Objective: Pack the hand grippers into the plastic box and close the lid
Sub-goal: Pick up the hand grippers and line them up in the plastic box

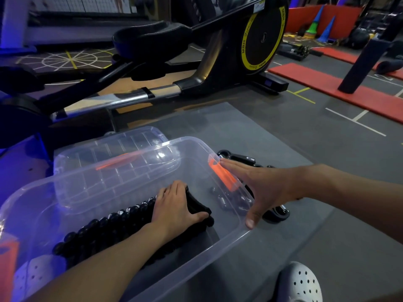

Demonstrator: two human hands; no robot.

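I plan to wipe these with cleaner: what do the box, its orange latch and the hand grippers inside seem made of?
Box: clear glossy plastic, likely; the lid and floor show through its walls. Orange latch: opaque smooth plastic, by its even colour. Hand grippers: matt black, perhaps rubber or foam over plastic; the look leaves it open.

Head view; looks down, close in.

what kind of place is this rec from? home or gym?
Most likely a gym: an elliptical stands just ahead, red mats lie on the marked floor, and cones stand at the back right. The hand grippers fit too.
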